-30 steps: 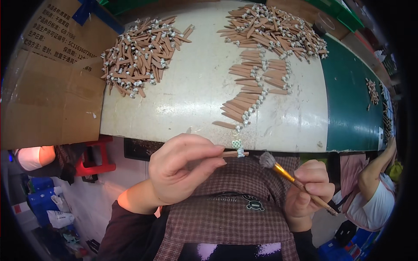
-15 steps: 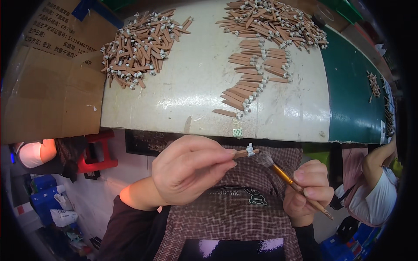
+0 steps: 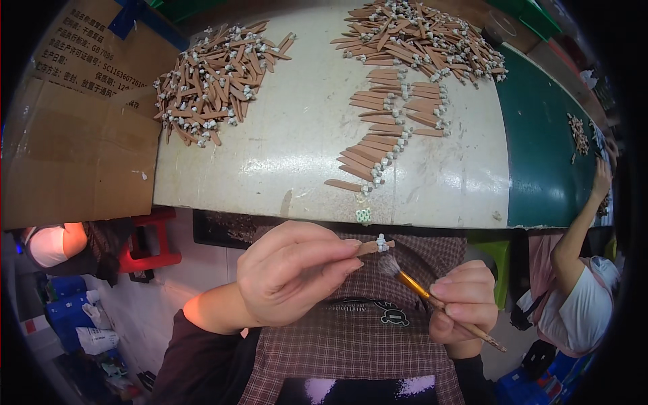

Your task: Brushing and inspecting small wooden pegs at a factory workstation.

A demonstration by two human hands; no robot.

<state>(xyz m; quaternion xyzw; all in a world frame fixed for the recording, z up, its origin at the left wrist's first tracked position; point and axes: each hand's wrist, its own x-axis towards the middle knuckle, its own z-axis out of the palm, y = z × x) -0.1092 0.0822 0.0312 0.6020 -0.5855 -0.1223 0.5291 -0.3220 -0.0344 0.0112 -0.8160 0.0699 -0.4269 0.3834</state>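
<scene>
Between the thumb and fingertips of my left hand (image 3: 289,273) is a small brown knife-shaped piece (image 3: 368,248) with a knobbly white ornament (image 3: 382,243) near its end. My right hand (image 3: 466,300) pinches the handle of a paintbrush (image 3: 413,283) with a gold-coloured collar. Its soft greyish bristles are just below the white ornament; whether they touch it I cannot tell. Beyond my hands, a staggered line of similar brown pieces (image 3: 368,152) lies on the white tabletop (image 3: 283,162), their white ends mostly to the right.
Heaped pieces lie at the table's far left (image 3: 209,84) and far middle (image 3: 418,40). A cardboard box (image 3: 81,148) stands at left, near a red stool (image 3: 152,239). Another person's arm (image 3: 574,229) reaches over the green surface (image 3: 540,162) at right.
The brush has moved left, its bristles passing from the piece's right end to just under the white ornament. My left hand keeps its pinch. At right, the other person's forearm has shifted.
</scene>
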